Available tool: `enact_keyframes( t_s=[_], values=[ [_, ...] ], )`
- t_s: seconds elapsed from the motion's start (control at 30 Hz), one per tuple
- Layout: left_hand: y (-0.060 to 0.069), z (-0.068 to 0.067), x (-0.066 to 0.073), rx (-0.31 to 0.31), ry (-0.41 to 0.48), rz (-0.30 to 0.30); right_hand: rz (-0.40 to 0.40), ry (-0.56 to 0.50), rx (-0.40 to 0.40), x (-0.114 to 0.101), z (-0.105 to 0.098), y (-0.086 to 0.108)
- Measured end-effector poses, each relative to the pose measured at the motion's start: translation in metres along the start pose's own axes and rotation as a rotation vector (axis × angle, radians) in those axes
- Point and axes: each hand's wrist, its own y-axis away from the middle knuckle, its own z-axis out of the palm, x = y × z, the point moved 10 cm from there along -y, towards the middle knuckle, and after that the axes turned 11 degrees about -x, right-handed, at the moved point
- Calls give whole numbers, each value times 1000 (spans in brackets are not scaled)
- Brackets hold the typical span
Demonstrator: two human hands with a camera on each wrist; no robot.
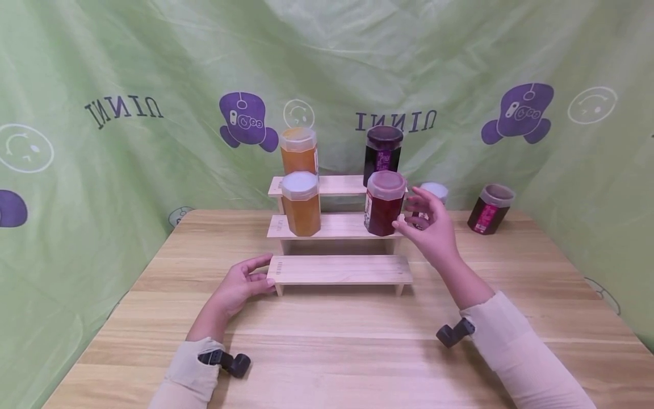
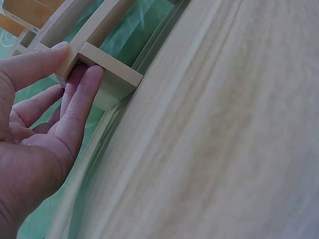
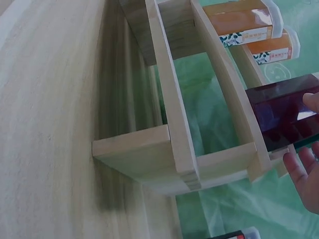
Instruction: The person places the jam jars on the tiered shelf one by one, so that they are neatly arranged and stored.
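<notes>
Right grip (image 1: 431, 233): fingers loosely curved and well spread, thumb at the right side of the red jar; it seems to hold nothing, and if the thumb touches I cannot tell.
Left grip (image 1: 242, 287): pinches the left end of the lowest step between thumb and fingers.
Red jar (image 1: 384, 207): upright on the middle step, just left of the right grip. Its placing seems the step in hand; a light push near its base would be better than a push at the lid, which may tip it.
Wooden stand (image 1: 339, 270): reaches from the left grip toward the right grip. The left pinch should be steady, because a sideways push may slide the stand.
Dark jar (image 1: 383, 162): on the top step, beyond the right grip and to its left; the fingertips should pass with care.
Amber jars (image 1: 302, 210): one on the middle step, one on the top step, beyond the left grip and to its right.
Pale-lidded jar (image 1: 434, 190): directly behind the right grip, partly hidden; a quick backward movement could knock it.
Pink-labelled jar (image 1: 489, 210): on the bench (image 1: 337, 352), right of the right grip and beyond, well apart.
</notes>
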Motion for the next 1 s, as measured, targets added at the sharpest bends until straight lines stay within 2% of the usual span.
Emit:
enact_keyframes(
  t_s=[0.4,0.53,0.73,1.0],
  values=[
    [-1,0,-1,-8,1,8,-22,34,-1,1,-14,13],
    [-1,1,0,-10,3,11,-50,49,9,2,-18,16],
    [-1,1,1,-6,6,15,-91,9,31,5,-26,19],
    [-1,1,1,-9,3,20,-106,-1,72,8,-36,24]
  ],
)
